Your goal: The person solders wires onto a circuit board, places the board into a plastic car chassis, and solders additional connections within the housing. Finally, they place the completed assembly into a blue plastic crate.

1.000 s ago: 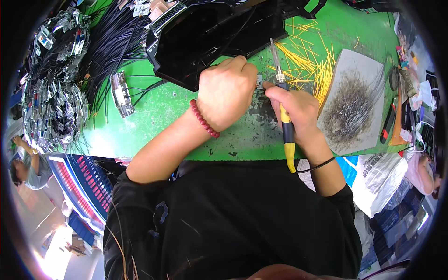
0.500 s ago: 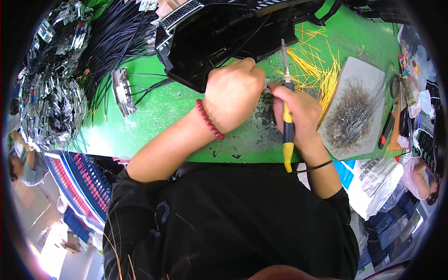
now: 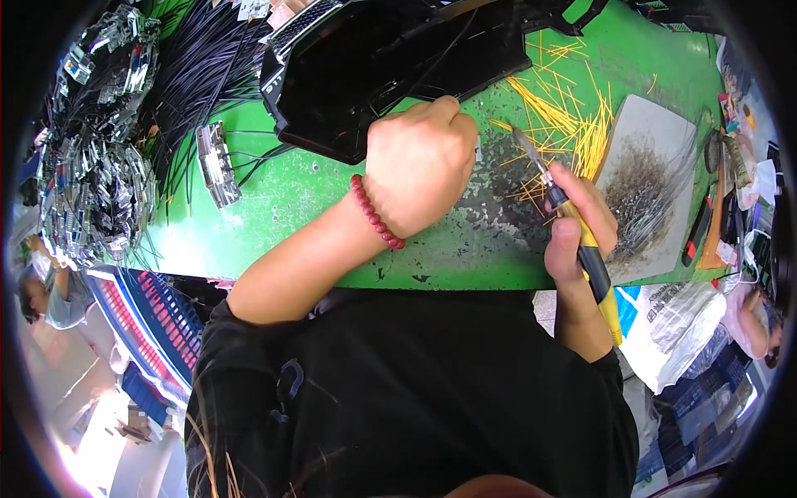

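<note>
My right hand (image 3: 585,220) grips a soldering iron (image 3: 599,278) by its yellow and black handle. The iron's metal tip slants up and left, close to the thin yellow wire pieces (image 3: 552,120) scattered over the bench. My left hand (image 3: 422,166), with a red bead bracelet (image 3: 374,214) at the wrist, is curled closed beside the black plastic housing (image 3: 349,91). Its fingers point away from me, and what they hold is hidden; only a small pale edge shows by the knuckles.
On the green bench (image 3: 332,249) lies a grey board (image 3: 647,124) with dark soot and wire bits. To the left are a shiny metallic part (image 3: 218,164) with leads, black cables (image 3: 199,75) and piled shiny parts (image 3: 95,191). Tools, including a black and red cutter (image 3: 697,232), lie far right.
My right hand has moved right with the soldering iron, drawing its tip down and tilting it left. My left hand stays nearly in place. The black housing has shifted slightly left.
</note>
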